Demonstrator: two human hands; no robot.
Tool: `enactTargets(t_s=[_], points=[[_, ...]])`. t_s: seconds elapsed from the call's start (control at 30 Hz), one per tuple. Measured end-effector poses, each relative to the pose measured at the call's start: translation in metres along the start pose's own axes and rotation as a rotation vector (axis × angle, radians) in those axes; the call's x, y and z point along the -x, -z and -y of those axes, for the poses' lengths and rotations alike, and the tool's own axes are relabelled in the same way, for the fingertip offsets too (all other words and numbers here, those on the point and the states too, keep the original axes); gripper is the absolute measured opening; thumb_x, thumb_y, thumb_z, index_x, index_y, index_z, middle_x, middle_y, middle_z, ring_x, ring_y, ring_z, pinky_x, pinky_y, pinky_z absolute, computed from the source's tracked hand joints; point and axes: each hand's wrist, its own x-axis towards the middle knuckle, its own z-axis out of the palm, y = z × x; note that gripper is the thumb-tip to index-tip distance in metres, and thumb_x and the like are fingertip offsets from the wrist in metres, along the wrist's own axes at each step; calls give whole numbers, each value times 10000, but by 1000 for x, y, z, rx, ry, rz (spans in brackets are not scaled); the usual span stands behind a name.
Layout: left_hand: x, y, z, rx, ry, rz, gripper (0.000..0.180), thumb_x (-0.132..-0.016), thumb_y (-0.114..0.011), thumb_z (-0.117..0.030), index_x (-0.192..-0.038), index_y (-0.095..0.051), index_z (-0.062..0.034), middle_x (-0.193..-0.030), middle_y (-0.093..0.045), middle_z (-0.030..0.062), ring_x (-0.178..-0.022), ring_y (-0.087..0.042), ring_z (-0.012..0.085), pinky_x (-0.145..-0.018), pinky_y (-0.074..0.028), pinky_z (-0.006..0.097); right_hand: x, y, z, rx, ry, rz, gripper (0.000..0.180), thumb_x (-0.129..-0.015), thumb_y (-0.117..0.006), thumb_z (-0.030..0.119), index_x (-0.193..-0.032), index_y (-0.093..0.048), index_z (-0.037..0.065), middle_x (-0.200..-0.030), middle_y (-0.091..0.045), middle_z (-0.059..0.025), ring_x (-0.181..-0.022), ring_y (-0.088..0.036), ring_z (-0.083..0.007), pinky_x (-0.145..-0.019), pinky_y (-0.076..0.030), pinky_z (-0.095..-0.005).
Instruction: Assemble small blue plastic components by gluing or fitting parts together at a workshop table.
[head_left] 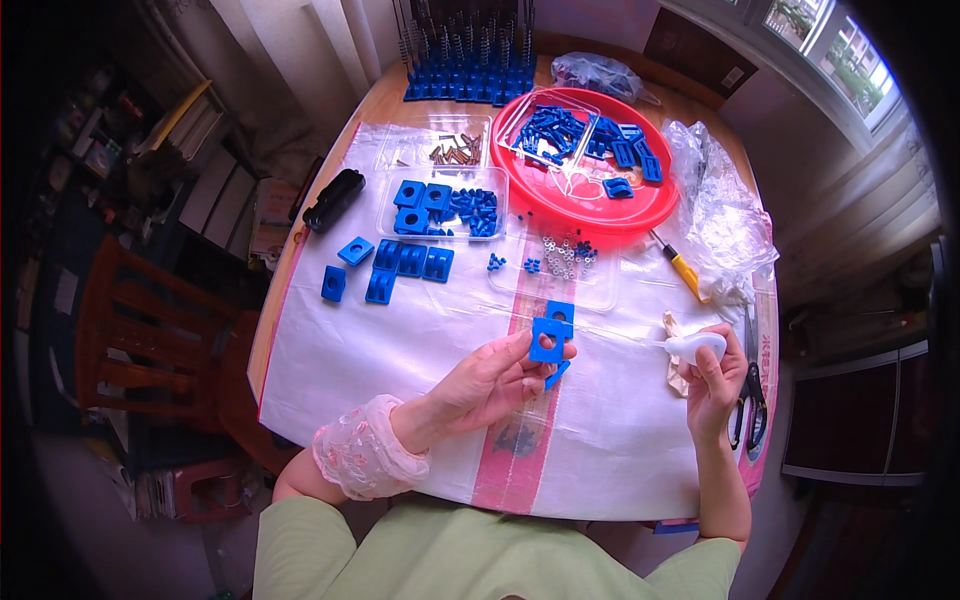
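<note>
Left hand [487, 383]: fingers closed on blue block [546, 354], above tabletop [384, 103]. Right hand [715, 375]: curled round white bottle [697, 347], right of block, well apart; long axis crosswise, nozzle [661, 344] pointing left toward block.

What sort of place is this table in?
Probably a room in a home, with the table used for handwork: a wooden chair and a curtain look domestic, while the left hand holds a blue piece above the tabletop.
</note>
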Motion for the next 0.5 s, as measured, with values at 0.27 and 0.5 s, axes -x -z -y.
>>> enactTargets(t_s=[0.27, 0.5], points=[[0, -2, -2, 1, 1, -24, 356, -1035, -491, -355, -1242, -525, -67, -1328, -552, 136, -1012, -527, 101, -769, -455, 216, -1, -6, 3, -64, 1, -23, 226, -922, -675, 193, -978, -534, 26, -695, -477, 28, -569, -379, -21, -501, -317, -196], [-1, 1, -3, 6, -19, -25, 359, -1041, -488, -360, -1260, -536, -79, -1269, -585, 92, -999, -523, 99, -746, -455, 217, -3, -7, 5, -187, -18, 18, 262, -920, -679, 234, -954, -515, 32, -650, -387, 44, -560, -324, -37, -505, -266, -214]])
